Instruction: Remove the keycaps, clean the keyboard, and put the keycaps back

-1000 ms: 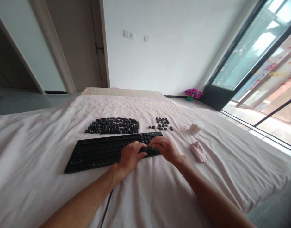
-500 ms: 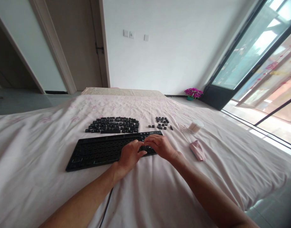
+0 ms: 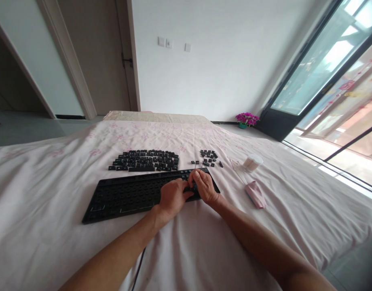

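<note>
A black keyboard (image 3: 128,196) lies slantwise on the bedspread, with its key field largely stripped of caps. My left hand (image 3: 173,197) rests on its right part, thumb and index finger apart, the other fingertips hidden. Beside it, over the number-pad end, my right hand (image 3: 204,186) is closed with its fingertips pinched together. A thin wire loop (image 3: 198,164) sticks up from that pinch; its lower part is hidden by the fingers. Behind the keyboard lie a large group of black keycaps (image 3: 145,160) in rows and a smaller group of keycaps (image 3: 208,153) to the right.
A clear tub of cotton swabs (image 3: 252,163) and a folded pink cloth (image 3: 255,195) lie to the right. The keyboard's cable (image 3: 139,268) runs toward me between my forearms. Pale floral bedspread (image 3: 67,182) covers the surface, with wrinkles. Pink flowers (image 3: 247,118) stand beyond.
My right hand has turned more upright and pinched together, and the wire loop now shows above it. My left hand has shifted slightly right. The keyboard's right end is more exposed.
</note>
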`<state>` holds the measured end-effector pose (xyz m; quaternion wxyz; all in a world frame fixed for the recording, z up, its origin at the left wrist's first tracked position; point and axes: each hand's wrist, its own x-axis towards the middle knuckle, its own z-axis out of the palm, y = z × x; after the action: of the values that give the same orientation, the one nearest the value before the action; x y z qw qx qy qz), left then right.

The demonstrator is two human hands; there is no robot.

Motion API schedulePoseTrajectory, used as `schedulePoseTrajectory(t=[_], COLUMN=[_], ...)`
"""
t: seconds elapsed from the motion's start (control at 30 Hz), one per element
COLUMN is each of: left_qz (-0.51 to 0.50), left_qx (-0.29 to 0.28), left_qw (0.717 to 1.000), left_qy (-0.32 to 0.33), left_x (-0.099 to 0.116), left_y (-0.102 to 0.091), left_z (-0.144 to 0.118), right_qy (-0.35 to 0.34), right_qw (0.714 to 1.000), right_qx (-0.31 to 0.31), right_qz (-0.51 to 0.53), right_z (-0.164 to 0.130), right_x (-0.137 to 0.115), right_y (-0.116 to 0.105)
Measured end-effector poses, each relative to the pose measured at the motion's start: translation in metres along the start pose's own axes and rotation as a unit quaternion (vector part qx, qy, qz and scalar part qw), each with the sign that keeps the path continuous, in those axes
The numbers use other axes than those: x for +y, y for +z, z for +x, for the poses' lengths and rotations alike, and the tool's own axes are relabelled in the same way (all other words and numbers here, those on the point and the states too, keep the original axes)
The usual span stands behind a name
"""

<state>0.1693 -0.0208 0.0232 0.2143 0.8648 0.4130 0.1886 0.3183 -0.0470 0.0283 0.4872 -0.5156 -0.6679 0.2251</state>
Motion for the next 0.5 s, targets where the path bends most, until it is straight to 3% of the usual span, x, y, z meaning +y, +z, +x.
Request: schedulePoseTrajectory(t=[0.5], left_qz=[0.002], left_qx=[0.014], left_qw=[0.999], left_qy=[-0.029], left_x=[0.004], left_y=[0.005], left_z=[-0.001], right_qy=[0.048], right_qw=[0.985], right_qx=[0.143], right_qz=[0.080], right_z=[-0.003], right_x=[0.012], right_y=[0.017])
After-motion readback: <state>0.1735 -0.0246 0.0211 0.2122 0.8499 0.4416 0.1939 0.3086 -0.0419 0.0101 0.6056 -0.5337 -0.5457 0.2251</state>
